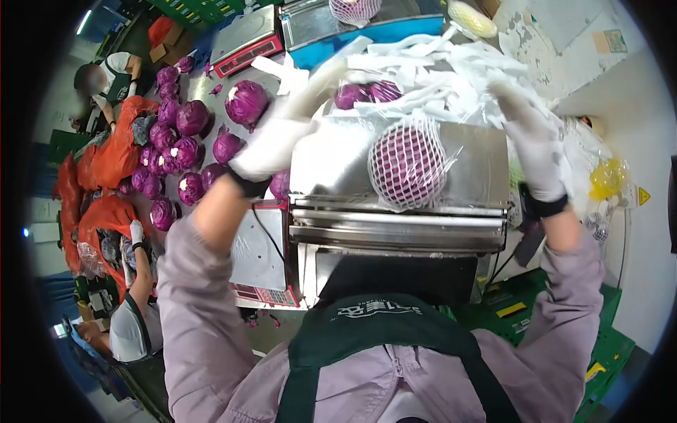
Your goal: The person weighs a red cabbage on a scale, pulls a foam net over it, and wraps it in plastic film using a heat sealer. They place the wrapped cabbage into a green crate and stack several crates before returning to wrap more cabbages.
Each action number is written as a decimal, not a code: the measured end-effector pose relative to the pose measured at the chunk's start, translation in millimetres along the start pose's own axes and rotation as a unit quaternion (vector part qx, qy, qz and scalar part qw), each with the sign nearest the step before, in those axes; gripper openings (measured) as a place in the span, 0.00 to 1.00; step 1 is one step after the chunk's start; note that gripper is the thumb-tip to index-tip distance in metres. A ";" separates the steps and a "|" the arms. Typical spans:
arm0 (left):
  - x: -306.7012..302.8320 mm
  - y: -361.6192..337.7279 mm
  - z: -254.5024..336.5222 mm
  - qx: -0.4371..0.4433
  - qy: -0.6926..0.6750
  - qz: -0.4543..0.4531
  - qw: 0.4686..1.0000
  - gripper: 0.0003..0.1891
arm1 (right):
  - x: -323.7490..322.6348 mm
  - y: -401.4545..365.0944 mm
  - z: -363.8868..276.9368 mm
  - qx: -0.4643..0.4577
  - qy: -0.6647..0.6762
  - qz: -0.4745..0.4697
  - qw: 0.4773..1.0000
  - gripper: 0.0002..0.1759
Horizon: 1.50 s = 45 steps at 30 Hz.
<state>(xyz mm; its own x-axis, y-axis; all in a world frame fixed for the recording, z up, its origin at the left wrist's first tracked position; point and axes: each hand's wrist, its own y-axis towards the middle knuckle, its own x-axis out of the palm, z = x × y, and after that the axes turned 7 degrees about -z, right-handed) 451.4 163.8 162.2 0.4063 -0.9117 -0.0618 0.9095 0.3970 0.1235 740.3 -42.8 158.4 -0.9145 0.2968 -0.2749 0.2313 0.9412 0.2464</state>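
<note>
A red cabbage in white foam netting (407,166) rests on the steel plate of a wrapping machine (479,169). Clear plastic film lies over it. My left hand (275,137), in a white glove, is raised at the machine's left edge with its fingers on the film. My right hand (530,144), also gloved, is up at the right side, gripping the film there. Behind the machine lies a heap of white foam nets (437,67) with two bare red cabbages (367,93) among them.
Several loose red cabbages (180,141) cover the table to the left, beside orange sacks (113,155). A weighing scale (257,250) stands left of the machine, another (243,39) further back. Two other people work at the left. A green crate (599,331) sits at lower right.
</note>
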 end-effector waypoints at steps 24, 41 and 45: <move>69.9 -289.9 -42.0 -0.341 -0.659 -0.092 0.664 0.42 | 100.7 -194.1 -55.4 0.575 0.646 -0.149 0.480 0.45; 68.6 -409.2 -128.6 -0.519 -0.460 0.145 0.706 0.15 | 178.2 -341.0 36.8 0.549 0.443 0.063 0.707 0.18; 133.8 -365.4 -176.5 -0.527 -0.224 -0.055 0.818 0.12 | 264.8 -365.0 93.0 0.482 0.638 -0.011 0.601 0.15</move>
<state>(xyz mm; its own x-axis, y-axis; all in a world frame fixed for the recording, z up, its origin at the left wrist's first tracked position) 189.0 -84.4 -66.1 0.4589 -0.8016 0.3833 0.6056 -0.0335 -0.7951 444.6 -292.7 -90.7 -0.2890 0.4952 0.8193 -0.2635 0.7816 -0.5654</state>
